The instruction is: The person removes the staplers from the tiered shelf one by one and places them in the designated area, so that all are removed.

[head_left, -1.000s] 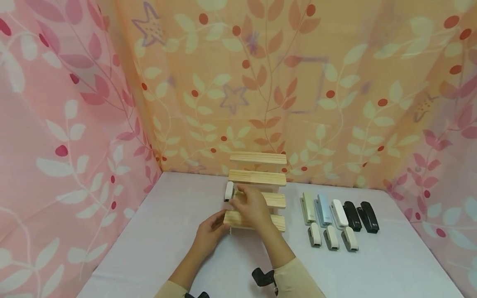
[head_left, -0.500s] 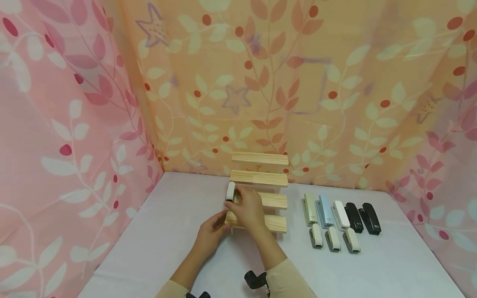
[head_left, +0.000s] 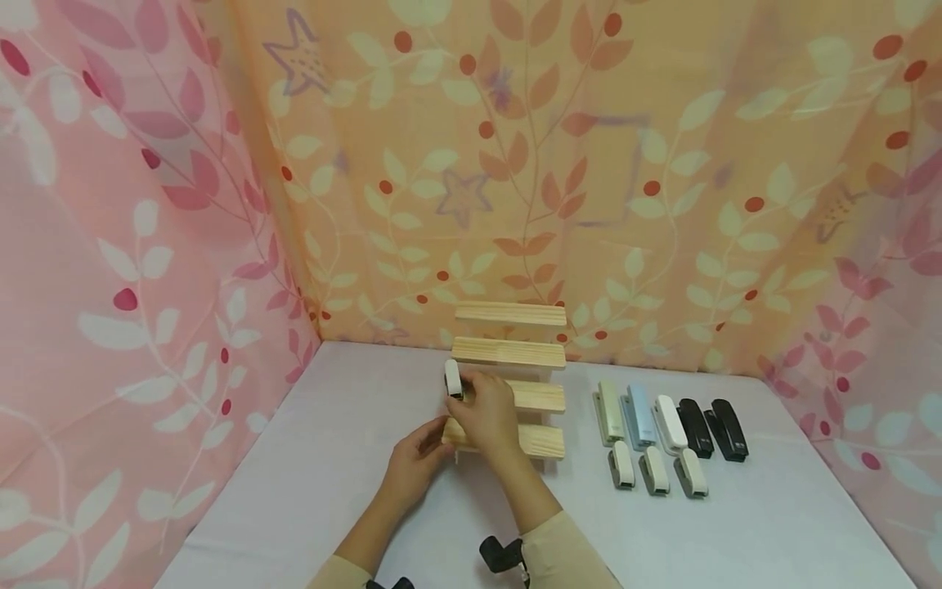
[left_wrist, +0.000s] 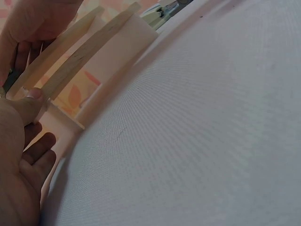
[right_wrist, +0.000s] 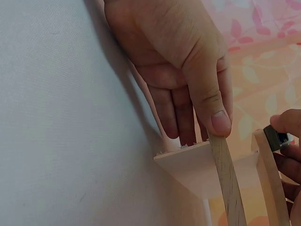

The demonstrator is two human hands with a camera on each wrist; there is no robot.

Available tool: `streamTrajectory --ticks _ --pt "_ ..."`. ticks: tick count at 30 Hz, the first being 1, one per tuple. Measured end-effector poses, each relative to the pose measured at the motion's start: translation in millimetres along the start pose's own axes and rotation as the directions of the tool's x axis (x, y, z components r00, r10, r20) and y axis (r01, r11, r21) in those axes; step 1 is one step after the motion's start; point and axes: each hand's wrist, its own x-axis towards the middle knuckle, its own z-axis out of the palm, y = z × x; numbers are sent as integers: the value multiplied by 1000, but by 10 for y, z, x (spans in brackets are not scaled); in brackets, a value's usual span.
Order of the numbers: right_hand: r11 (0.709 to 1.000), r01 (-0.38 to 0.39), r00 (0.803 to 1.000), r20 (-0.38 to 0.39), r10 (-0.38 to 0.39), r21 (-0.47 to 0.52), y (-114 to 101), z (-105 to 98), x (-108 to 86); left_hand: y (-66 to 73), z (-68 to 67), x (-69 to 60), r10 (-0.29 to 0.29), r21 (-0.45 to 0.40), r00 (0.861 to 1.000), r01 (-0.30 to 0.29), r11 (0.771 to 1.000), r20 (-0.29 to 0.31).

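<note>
A small white stapler (head_left: pixel 452 378) is at the left end of the second-lowest board of a tiered wooden rack (head_left: pixel 540 442). My right hand (head_left: pixel 489 413) pinches it between thumb and fingers. Its dark underside shows beside the thumb in the right wrist view, where the stapler (right_wrist: pixel 276 138) touches or nearly touches the board; I cannot tell which. Lower down, my left hand (head_left: pixel 418 458) grips the left end of the lowest board. From the left wrist, that hand (left_wrist: pixel 19 141) has its thumb on the board's end, with the other fingers beside the rack's side panel (left_wrist: pixel 63 123).
Right of the rack stand a green stapler (head_left: pixel 609 413), a blue stapler (head_left: pixel 640 415), a white stapler (head_left: pixel 670 424) and two black staplers (head_left: pixel 728 429). Several small white staplers (head_left: pixel 655 470) form a row in front. Patterned curtains (head_left: pixel 412 164) enclose the white table (head_left: pixel 324 417).
My right hand has shifted slightly left and the small white stapler has tilted a little, its front end swinging right. My left hand stays on the lowest board.
</note>
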Motion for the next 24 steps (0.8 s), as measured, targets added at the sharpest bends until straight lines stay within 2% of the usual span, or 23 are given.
streamTrajectory --ticks 9,13,18,24 --pt "999 7 1000 -23 -6 40 30 -21 3 3 -18 -10 -1 0 1000 1 1000 8" --pt "995 -27 999 -19 29 91 21 -98 -4 -10 -15 -12 2 9 1000 -2 1000 6" --pt "989 -53 998 -6 55 138 24 -281 -2 -8 -19 -19 -12 22 1000 12 1000 9" --pt "990 45 999 -26 -42 131 59 -648 -26 14 -22 -9 -21 44 999 20 999 26"
